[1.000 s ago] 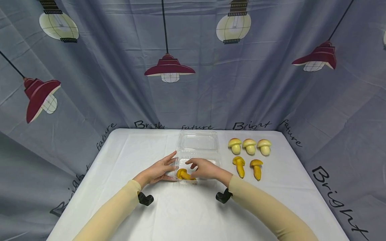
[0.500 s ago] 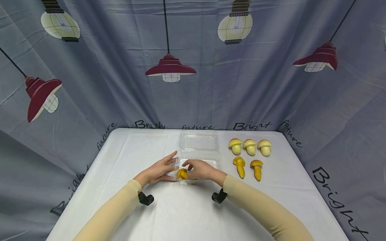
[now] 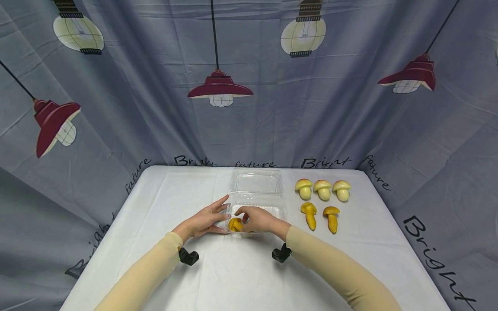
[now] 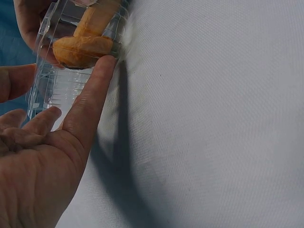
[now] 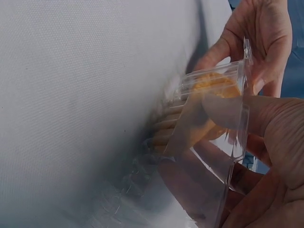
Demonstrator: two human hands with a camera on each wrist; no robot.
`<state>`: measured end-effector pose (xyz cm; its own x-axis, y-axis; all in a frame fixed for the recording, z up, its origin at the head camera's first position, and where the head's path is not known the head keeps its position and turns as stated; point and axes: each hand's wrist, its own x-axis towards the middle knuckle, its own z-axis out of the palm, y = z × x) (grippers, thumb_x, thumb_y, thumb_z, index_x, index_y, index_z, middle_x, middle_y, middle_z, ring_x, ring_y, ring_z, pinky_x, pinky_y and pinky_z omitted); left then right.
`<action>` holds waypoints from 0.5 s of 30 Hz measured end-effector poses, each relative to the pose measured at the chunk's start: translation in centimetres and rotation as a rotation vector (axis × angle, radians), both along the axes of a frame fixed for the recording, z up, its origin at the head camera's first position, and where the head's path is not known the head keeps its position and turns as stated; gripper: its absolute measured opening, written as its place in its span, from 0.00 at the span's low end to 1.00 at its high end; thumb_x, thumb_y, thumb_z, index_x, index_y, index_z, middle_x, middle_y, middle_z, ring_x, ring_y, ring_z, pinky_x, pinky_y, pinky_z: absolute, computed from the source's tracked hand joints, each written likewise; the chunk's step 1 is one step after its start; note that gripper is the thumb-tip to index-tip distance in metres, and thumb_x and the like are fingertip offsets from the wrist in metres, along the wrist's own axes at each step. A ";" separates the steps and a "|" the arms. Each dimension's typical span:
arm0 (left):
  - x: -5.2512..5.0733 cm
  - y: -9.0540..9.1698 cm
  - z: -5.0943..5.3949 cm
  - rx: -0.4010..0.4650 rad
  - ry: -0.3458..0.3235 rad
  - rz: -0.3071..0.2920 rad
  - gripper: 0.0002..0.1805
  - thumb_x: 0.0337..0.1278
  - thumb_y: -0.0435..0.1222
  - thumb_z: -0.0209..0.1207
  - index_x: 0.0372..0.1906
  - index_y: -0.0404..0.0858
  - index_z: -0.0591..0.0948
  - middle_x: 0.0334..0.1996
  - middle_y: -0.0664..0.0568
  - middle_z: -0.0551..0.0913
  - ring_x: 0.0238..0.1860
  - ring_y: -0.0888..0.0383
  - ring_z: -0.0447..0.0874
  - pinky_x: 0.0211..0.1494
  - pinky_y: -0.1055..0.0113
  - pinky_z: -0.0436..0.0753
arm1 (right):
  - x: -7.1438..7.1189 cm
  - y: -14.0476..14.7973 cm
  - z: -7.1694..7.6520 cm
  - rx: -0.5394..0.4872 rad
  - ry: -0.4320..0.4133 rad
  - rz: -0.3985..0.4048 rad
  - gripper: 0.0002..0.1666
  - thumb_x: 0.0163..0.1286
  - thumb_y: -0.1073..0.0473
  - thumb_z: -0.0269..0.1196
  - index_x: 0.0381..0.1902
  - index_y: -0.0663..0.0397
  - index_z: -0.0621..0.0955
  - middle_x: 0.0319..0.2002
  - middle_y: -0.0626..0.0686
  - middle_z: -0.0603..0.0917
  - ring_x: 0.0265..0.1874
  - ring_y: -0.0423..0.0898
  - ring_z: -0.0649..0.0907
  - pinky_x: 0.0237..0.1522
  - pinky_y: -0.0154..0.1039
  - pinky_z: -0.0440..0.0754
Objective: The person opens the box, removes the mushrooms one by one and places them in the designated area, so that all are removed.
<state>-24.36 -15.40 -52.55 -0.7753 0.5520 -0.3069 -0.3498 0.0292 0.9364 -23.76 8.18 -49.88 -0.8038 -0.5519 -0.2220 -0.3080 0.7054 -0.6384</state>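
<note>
A clear plastic clamshell box lies open on the table, its lid folded back away from me. In its near left corner a yellow mushroom lies on its side, cap to the left. My right hand reaches into the box with thumb and fingers round the mushroom; the right wrist view shows the thumb lying across it, through the clear wall. My left hand rests against the box's left wall with fingers spread and fairly straight. Part of the mushroom's stem is hidden by the right hand.
Right of the box, two more yellow mushrooms lie in a front row. Behind them is a row of three pale mushrooms with tan-edged caps. A white cloth covers the table, with a grey printed curtain around it.
My right hand has moved slightly left inside the box, covering more of the mushroom's stem. The left hand has stayed against the box, and the mushroom has hardly shifted.
</note>
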 end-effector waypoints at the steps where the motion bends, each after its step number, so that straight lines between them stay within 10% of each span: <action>1: 0.0 0.0 0.0 -0.001 -0.001 0.000 0.45 0.76 0.27 0.51 0.84 0.58 0.44 0.83 0.45 0.41 0.73 0.34 0.63 0.54 0.47 0.86 | 0.0 0.0 0.0 -0.003 -0.003 0.002 0.32 0.61 0.63 0.74 0.64 0.54 0.80 0.42 0.52 0.84 0.37 0.45 0.81 0.40 0.42 0.82; 15: 0.0 0.0 -0.1 0.002 0.004 -0.007 0.44 0.77 0.27 0.49 0.84 0.57 0.43 0.83 0.44 0.40 0.74 0.33 0.60 0.54 0.47 0.87 | -0.8 0.6 -0.5 -0.057 -0.051 0.060 0.32 0.62 0.64 0.73 0.65 0.55 0.79 0.39 0.48 0.83 0.35 0.42 0.81 0.37 0.37 0.83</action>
